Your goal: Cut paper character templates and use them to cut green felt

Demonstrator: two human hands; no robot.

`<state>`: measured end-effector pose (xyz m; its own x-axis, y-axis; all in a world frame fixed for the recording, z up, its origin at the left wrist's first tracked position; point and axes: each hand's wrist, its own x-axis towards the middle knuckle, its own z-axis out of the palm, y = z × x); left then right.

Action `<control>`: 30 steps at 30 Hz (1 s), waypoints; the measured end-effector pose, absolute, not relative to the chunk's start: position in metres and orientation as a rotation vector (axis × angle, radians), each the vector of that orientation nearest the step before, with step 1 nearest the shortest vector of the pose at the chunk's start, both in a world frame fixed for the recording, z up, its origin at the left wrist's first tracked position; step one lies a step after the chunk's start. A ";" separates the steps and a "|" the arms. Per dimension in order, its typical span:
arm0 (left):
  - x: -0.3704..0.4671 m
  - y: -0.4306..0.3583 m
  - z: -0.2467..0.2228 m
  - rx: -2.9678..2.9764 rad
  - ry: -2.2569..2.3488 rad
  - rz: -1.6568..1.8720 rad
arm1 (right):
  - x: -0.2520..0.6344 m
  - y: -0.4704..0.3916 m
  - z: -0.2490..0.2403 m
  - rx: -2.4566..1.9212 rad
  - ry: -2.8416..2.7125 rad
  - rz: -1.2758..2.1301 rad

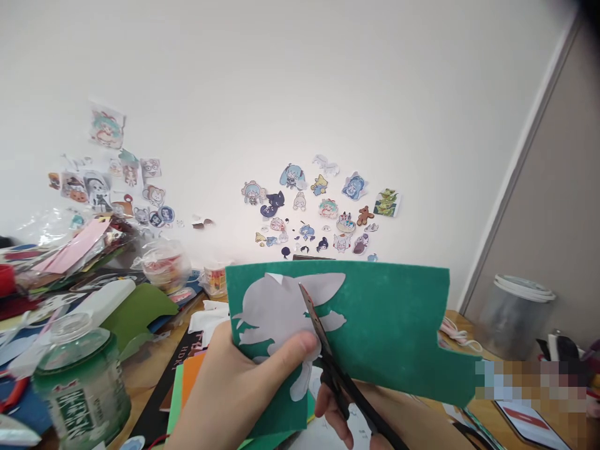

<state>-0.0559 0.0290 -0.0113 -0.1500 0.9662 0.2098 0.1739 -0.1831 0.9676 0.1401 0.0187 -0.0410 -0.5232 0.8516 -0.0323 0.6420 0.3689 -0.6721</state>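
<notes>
My left hand [248, 384] is closed on a dark green sheet [394, 325], with the thumb pressing a white paper cutout [276, 306] against its face. The cutout has a rounded head, a long pointed ear and small limbs. One small flap at its top edge is folded over. Below, my right hand [335, 419] grips black-handled scissors [328, 347], their blades lying in front of the sheet and over the cutout's right side. Whether the blades are in a slit cannot be made out. A notch shows at the sheet's lower right, and its lower middle is cut away.
A green-labelled jar [79, 381] stands at left beside heaped paper scraps and an olive green sheet [140, 315]. A lidded clear bucket [520, 319] and a phone [534, 422] are at right. Paper character cutouts [293, 178] are stuck to the wall.
</notes>
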 end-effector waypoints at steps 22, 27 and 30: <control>-0.057 0.035 -0.011 1.356 1.165 1.292 | 0.135 0.022 -0.033 -1.102 -2.313 1.131; -0.058 0.035 -0.013 1.391 1.116 1.291 | 0.133 0.019 -0.032 -1.224 -2.325 1.017; -0.059 0.034 -0.013 1.388 1.143 1.275 | 0.135 0.018 -0.036 -1.228 -2.314 0.984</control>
